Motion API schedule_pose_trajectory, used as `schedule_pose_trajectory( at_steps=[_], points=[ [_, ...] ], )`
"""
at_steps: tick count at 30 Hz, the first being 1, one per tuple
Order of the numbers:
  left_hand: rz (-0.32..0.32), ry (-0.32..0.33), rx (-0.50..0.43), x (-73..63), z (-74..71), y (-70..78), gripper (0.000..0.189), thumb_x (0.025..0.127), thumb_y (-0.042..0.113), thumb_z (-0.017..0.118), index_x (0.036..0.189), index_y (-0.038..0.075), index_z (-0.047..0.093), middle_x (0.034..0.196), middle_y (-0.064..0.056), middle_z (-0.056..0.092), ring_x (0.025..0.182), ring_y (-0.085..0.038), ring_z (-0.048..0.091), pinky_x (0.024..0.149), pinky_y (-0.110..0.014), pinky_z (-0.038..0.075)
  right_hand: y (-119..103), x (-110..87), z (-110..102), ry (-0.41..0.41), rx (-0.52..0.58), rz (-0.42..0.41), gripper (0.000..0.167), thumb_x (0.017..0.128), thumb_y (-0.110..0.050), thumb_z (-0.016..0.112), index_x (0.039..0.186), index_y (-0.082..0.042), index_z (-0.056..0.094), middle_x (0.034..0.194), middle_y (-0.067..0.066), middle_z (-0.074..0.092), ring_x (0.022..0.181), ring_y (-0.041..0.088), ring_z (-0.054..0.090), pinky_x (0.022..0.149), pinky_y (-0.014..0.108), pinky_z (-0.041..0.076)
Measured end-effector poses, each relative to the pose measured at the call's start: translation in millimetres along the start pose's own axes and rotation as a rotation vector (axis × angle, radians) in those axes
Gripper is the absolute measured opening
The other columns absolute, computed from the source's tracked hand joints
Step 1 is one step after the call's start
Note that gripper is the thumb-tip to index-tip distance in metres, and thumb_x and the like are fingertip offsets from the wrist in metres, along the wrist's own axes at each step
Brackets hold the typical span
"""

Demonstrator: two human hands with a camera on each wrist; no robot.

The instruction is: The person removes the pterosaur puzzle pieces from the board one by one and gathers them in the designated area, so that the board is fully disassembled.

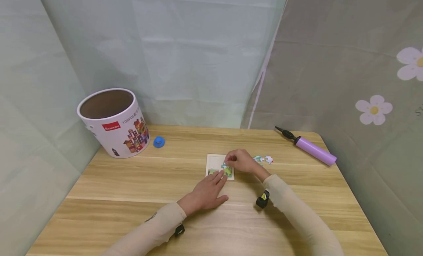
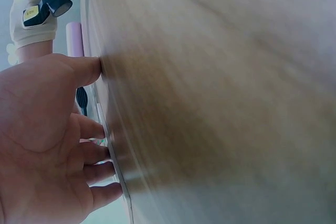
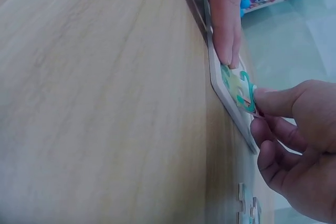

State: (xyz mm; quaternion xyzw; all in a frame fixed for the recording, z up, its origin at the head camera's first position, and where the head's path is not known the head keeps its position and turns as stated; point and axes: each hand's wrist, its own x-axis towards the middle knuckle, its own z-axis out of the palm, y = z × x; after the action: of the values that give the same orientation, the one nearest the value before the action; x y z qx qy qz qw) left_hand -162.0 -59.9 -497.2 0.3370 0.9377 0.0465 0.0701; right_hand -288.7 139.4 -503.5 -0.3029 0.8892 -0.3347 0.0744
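Head view: right hand (image 1: 242, 162) pinches a green-and-white jigsaw piece (image 1: 224, 164) at two o'clock on the square pale-wood tray (image 1: 213, 160), left hand (image 1: 208, 192) straight-fingered around six.

Diffuse light casts soft shadows across the table (image 1: 132, 186).

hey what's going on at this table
Someone is working on a small jigsaw board. The right-hand grip pinches a puzzle piece at it, while the left-hand grip touches its near side. Green pieces lie along that side; loose pieces lie on the table to the right.
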Motion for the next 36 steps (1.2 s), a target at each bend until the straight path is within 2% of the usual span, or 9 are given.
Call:
schedule_pose_trajectory(
  at_steps=[13, 25, 29, 36],
  points=[
    [0.002, 0.007, -0.015, -0.2, 0.4, -0.4, 0.071, 0.105, 0.046, 0.051, 0.156, -0.002, 0.038, 0.164, -0.022, 0.031, 0.152, -0.035, 0.030, 0.124, -0.043, 0.028, -5, -0.3, -3, -0.021, -0.021, -0.039, 0.010, 0.097, -0.010, 0.070, 0.093, -0.012, 0.078, 0.088, -0.005, 0.075, 0.076, 0.007, 0.058, 0.073, 0.028, 0.050],
    [-0.006, -0.008, -0.016, 0.6, -0.1, -0.2, 0.072, 0.105, 0.049, 0.049, 0.157, 0.000, 0.037, 0.165, -0.020, 0.030, 0.153, -0.034, 0.029, 0.124, -0.042, 0.027, 0, 2.4, -3, -0.036, 0.029, 0.016, 0.011, 0.097, -0.008, 0.069, 0.093, -0.012, 0.078, 0.093, -0.003, 0.076, 0.087, 0.011, 0.066, 0.082, 0.033, 0.056],
    [-0.005, -0.008, -0.023, 0.2, -1.7, 0.0, 0.072, 0.105, 0.048, 0.051, 0.156, -0.001, 0.038, 0.164, -0.021, 0.031, 0.152, -0.035, 0.030, 0.124, -0.043, 0.028, 0, 2.8, -3, -0.036, 0.038, 0.016, 0.012, 0.098, -0.008, 0.067, 0.093, -0.012, 0.077, 0.093, -0.003, 0.076, 0.088, 0.010, 0.066, 0.084, 0.034, 0.056],
    [-0.015, -0.027, -0.015, 1.0, 0.6, -0.8, 0.073, 0.105, 0.050, 0.046, 0.158, 0.001, 0.034, 0.166, -0.019, 0.028, 0.154, -0.033, 0.027, 0.125, -0.042, 0.025, -4, 2.0, -10, 0.000, 0.035, 0.003, 0.011, 0.099, -0.009, 0.067, 0.096, -0.011, 0.077, 0.094, -0.001, 0.076, 0.091, 0.013, 0.068, 0.087, 0.037, 0.058]
  ],
)
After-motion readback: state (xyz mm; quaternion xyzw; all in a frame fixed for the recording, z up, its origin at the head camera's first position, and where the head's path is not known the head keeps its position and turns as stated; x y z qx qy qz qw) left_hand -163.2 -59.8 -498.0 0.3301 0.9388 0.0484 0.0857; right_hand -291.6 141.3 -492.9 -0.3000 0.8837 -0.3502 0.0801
